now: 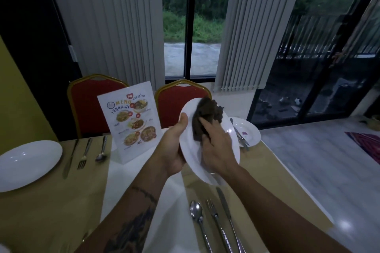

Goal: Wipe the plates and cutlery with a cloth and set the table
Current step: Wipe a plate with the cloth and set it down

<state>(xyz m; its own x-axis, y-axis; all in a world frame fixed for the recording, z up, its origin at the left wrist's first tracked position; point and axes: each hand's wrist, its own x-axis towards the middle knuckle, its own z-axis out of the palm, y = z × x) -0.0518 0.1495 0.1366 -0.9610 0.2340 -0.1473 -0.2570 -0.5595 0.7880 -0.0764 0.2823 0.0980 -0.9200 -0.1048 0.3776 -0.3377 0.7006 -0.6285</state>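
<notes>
Plate [190, 146] tilted above the desk [51, 201], left hand [174, 146] gripping its rim, right hand [218, 150] clutching the cloth [207, 113] against it: hard wiping could knock it free.

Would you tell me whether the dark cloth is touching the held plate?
Touching: the head view shows the right hand holding the dark cloth against the held plate.
</notes>
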